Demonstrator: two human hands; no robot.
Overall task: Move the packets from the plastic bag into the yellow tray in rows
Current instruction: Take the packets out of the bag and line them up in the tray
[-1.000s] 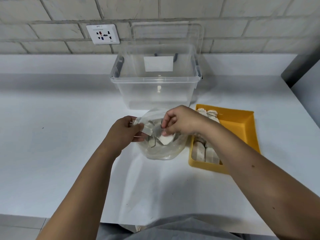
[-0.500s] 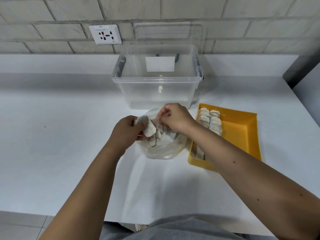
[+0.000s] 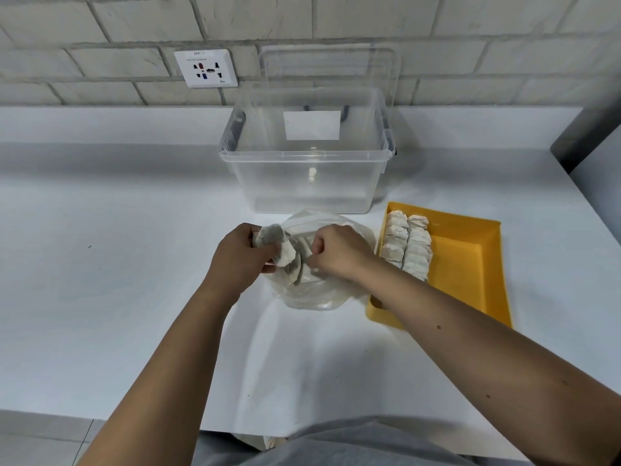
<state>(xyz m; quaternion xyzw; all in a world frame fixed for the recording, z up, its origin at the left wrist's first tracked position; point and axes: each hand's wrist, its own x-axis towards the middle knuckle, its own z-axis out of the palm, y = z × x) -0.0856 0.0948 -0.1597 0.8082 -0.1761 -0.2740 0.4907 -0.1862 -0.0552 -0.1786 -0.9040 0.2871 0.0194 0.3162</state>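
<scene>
Likely light, soft packets [image 3: 279, 245], best pinched mid-body: left hand [image 3: 240, 260] fingers clamp a bunch centre frame; right hand [image 3: 336, 253] fingers curl at plastic bag [image 3: 312, 294], hold unclear.

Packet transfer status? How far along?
Done: two rows of packets lie at the left side of the yellow tray. In hand: left hand holds a bunch of packets over the plastic bag; right hand is at its mouth. Left: the bag's remaining packets; most of the tray is bare.
</scene>
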